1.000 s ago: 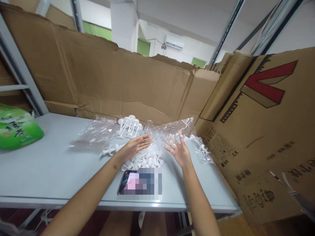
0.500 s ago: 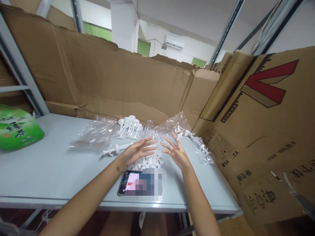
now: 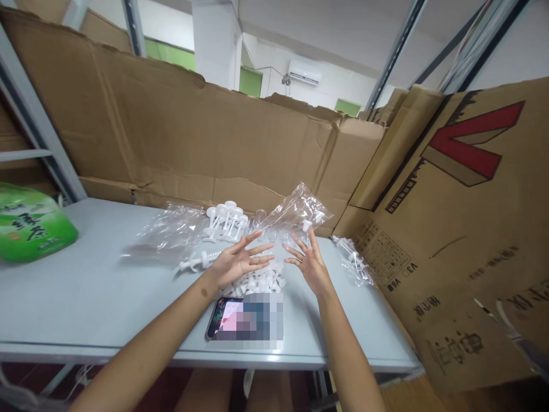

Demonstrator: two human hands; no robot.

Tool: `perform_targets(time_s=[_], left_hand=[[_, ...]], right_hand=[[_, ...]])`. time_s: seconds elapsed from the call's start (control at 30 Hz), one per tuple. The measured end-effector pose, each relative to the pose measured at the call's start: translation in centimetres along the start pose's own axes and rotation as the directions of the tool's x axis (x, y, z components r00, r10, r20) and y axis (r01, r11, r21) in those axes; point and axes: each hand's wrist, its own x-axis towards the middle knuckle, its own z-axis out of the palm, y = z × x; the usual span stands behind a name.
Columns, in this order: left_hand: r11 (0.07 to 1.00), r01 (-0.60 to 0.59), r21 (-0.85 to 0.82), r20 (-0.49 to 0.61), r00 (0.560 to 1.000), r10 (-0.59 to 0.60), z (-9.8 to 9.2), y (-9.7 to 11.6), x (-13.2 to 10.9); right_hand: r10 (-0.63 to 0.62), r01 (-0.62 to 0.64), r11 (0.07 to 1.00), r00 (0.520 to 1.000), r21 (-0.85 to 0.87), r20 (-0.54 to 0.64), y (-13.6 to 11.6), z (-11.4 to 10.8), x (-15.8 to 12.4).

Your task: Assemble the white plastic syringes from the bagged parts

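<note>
My left hand (image 3: 242,263) is held palm inward with its fingers spread, holding nothing. It hovers over a pile of small white plastic parts (image 3: 261,282). Opposite it, my right hand (image 3: 311,266) also has its fingers apart and nothing in its palm. Just beyond its fingertips is a clear plastic bag (image 3: 295,206) with a couple of white pieces at its right end; whether the fingers touch it cannot be made out. A white plunger-like piece (image 3: 195,262) lies left of my left hand. Behind it stand several white plungers (image 3: 227,218) with round ends.
A phone (image 3: 227,320) lies near the table's front edge, partly blurred out. Another clear bag (image 3: 171,229) rests at left, and bagged white parts (image 3: 351,254) at right. A green package (image 3: 34,226) sits far left. Cardboard (image 3: 193,137) walls the back and right.
The clear bag beyond my right hand has shifted up and left, along with its white pieces. Both hands stay spread, with the fingers slightly changed in angle.
</note>
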Motion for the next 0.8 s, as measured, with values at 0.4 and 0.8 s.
perform_targets(time_s=[0.4,0.8], left_hand=[[0.990,-0.071,-0.126,-0.009,0.997,0.070,0.2,0.3,0.0],[1.000,-0.008,-0.004,-0.093,0.996,0.008,0.3,0.0,0.2]], right_hand=[[0.076,-0.075,0.995,0.997,-0.062,0.002,0.5,0.0,0.0],[0.129,-0.129,0.992,0.992,-0.010,-0.006,1.3,0.6,-0.2]])
